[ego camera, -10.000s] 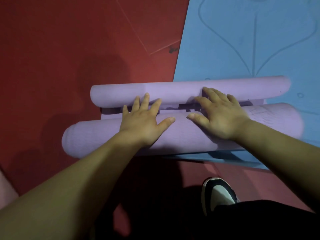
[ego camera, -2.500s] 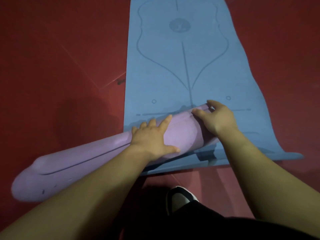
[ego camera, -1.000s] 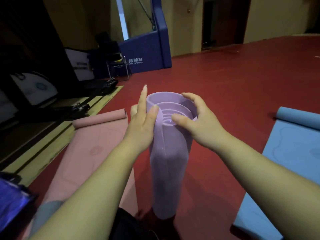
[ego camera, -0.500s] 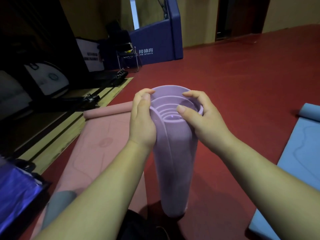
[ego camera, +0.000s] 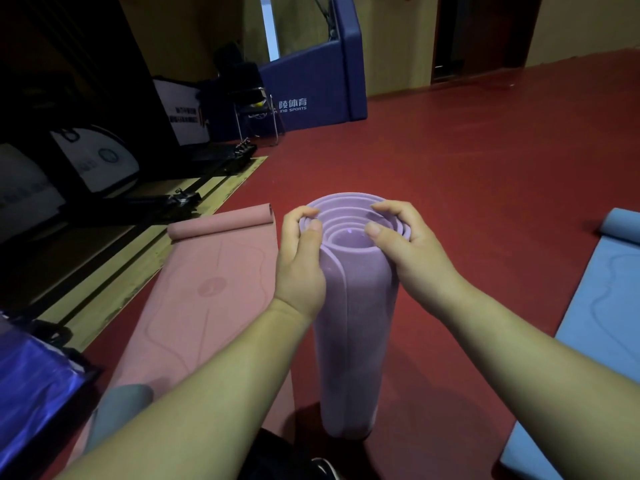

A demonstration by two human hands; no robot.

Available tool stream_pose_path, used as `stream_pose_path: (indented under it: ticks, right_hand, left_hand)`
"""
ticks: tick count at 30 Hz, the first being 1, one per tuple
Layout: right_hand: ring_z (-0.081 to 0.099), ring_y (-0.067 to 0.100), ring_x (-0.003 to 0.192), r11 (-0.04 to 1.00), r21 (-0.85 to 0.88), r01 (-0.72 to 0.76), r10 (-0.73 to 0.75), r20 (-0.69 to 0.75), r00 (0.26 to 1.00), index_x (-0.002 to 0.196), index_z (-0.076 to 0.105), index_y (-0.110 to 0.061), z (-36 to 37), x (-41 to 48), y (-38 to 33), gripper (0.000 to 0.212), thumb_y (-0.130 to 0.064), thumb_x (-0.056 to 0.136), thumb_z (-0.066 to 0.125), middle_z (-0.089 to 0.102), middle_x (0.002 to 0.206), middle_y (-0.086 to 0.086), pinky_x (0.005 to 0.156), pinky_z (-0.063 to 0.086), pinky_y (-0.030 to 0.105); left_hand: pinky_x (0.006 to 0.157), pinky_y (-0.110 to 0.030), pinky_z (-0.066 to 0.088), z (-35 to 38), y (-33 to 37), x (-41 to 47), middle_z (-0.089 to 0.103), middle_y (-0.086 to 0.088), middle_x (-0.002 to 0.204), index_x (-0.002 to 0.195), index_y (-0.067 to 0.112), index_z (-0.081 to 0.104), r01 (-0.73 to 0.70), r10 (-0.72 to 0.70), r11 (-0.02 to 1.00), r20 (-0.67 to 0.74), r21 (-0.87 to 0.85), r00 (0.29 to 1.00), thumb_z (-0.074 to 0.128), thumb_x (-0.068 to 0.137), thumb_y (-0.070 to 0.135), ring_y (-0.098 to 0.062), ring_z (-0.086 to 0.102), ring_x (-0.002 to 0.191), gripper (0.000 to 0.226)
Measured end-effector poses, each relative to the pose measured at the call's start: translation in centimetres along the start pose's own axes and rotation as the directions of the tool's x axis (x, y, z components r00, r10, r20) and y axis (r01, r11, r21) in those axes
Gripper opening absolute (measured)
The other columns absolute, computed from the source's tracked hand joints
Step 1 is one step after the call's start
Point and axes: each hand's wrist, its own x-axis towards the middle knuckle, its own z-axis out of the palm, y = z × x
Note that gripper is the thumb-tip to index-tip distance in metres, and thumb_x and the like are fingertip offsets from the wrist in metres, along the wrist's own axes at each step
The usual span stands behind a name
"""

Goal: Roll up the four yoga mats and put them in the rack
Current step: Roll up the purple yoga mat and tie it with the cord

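Purple foam yoga mat, rolled into a tall tube (ego camera: pixel 356 323), stands on end on the red sports floor (ego camera: pixel 450 168), its open spiral top caught between both sets of fingers. The left hand (ego camera: pixel 301 265) curls round the rim from the left, thumb pressed on the spiral edge, fingertips hooked over the outer layers. The right hand (ego camera: pixel 412 258) grips from the opposite side, thumb dipping into the coil, fingers wrapped over the rim. Both hands are closed firmly on the roll.

Beyond the left fingers lies a pink yoga mat (ego camera: pixel 207 299), flat, with only its far end curled. Out past the right fingers a blue yoga mat (ego camera: pixel 595 323) is mostly unrolled too. No rack can be made out.

Gaps show between the spiral layers under the thumbs, so the coil looks slack. If either grip eases, the outer flap would likely spring loose and the tube unwind. Twisting too hard could push the inner turns out like a telescope. Held only at the top, the tube's foot might also skid on the floor and topple
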Motion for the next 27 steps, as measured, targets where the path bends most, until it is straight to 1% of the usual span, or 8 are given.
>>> stream_pose_path:
  ticks: [4, 6, 11, 15, 18, 21, 25, 27]
  right_hand:
    - [0.058, 0.001, 0.121, 0.999, 0.013, 0.041, -0.041, -0.027, 0.999, 0.112, 0.063, -0.041, 0.1, -0.1, -0.4, 0.041, -0.057, 0.074, 0.066, 0.065, 0.124, -0.02, 0.106, 0.044, 0.03]
    - [0.06, -0.002, 0.114, 0.998, 0.025, 0.057, -0.056, -0.047, 0.997, 0.112, 0.065, -0.034, 0.4, -0.3, -0.8, 0.035, -0.048, 0.08, 0.066, 0.066, 0.118, -0.018, 0.099, 0.045, 0.023]
    - [0.061, -0.003, 0.087, 0.992, 0.052, 0.115, -0.108, -0.126, 0.986, 0.096, 0.069, -0.026, 0.0, 0.3, -4.0, 0.016, -0.037, 0.089, 0.06, 0.068, 0.092, -0.02, 0.079, 0.046, 0.013]
    - [0.058, -0.002, 0.084, 0.99, -0.024, 0.137, -0.139, -0.079, 0.987, 0.085, 0.068, -0.021, -0.7, 0.3, -2.8, 0.011, -0.019, 0.094, 0.063, 0.066, 0.084, -0.02, 0.08, 0.045, 0.017]
    - [0.06, -0.009, 0.086, 1.0, -0.014, -0.006, 0.005, -0.098, 0.995, 0.093, 0.068, -0.024, -1.0, -0.5, -0.1, 0.013, -0.012, 0.096, 0.063, 0.068, 0.09, -0.021, 0.081, 0.042, 0.012]
    - [0.06, -0.01, 0.088, 0.999, -0.034, -0.031, 0.027, -0.12, 0.992, 0.098, 0.069, -0.024, -2.1, -0.6, 0.1, 0.014, -0.012, 0.098, 0.062, 0.068, 0.097, -0.019, 0.08, 0.042, 0.007]
    - [0.055, -0.003, 0.114, 0.975, -0.22, -0.015, -0.003, -0.078, 0.997, 0.101, 0.067, -0.031, -2.7, -0.6, 0.4, 0.011, -0.025, 0.1, 0.058, 0.065, 0.12, -0.013, 0.1, 0.038, 0.012]
    - [0.044, 0.002, 0.13, 0.898, -0.428, 0.101, -0.145, -0.072, 0.987, 0.106, 0.068, -0.031, -2.5, -1.1, 0.1, 0.017, -0.033, 0.099, 0.053, 0.055, 0.129, -0.009, 0.108, 0.025, 0.007]
  left_hand:
    - [0.091, -0.035, 0.046, -0.2, 0.9, 1.1, 0.061, 0.008, 0.093, 0.091, 0.027, 0.062, 0.044, -0.044, 0.999, -0.014, 0.004, 0.999, 0.055, 0.085, 0.038, -0.016, 0.058, 0.095, 0.014]
    - [0.086, -0.035, 0.045, -0.1, 1.5, 1.4, 0.06, 0.01, 0.083, 0.084, 0.025, 0.062, 0.061, -0.061, 0.998, -0.039, 0.002, 0.997, 0.052, 0.089, 0.033, -0.013, 0.057, 0.085, 0.014]
    - [0.098, -0.045, 0.053, 0.3, 4.1, 1.8, 0.072, 0.006, 0.104, 0.089, 0.028, 0.073, 0.04, -0.041, 0.999, -0.026, -0.029, 0.999, 0.046, 0.093, 0.03, -0.02, 0.066, 0.106, 0.028]
    - [0.088, -0.031, 0.051, 0.7, 2.7, 1.1, 0.073, 0.011, 0.091, 0.083, 0.023, 0.074, 0.048, -0.047, 0.999, -0.065, 0.02, 0.997, 0.052, 0.094, 0.017, -0.008, 0.065, 0.094, 0.025]
    - [0.09, -0.022, 0.047, 1.6, -0.1, 0.1, 0.074, 0.015, 0.092, 0.091, 0.019, 0.076, 0.167, -0.164, 0.98, -0.04, 0.107, 0.986, 0.056, 0.098, 0.008, 0.001, 0.065, 0.091, 0.024]
    - [0.091, -0.015, 0.047, 2.5, -0.4, -0.4, 0.074, 0.014, 0.098, 0.099, 0.016, 0.075, 0.153, -0.149, 0.984, -0.045, 0.096, 0.988, 0.055, 0.1, 0.01, 0.003, 0.065, 0.097, 0.021]
    - [0.089, -0.009, 0.044, 2.6, -0.2, -0.6, 0.072, 0.013, 0.107, 0.109, 0.013, 0.073, 0.147, -0.146, 0.983, -0.016, 0.108, 0.989, 0.053, 0.103, 0.014, 0.01, 0.062, 0.095, 0.021]
    - [0.091, -0.008, 0.044, 2.3, 0.3, -0.9, 0.071, 0.01, 0.112, 0.113, 0.015, 0.072, 0.146, -0.148, 0.979, 0.001, 0.14, 0.989, 0.051, 0.104, 0.017, 0.008, 0.061, 0.098, 0.022]
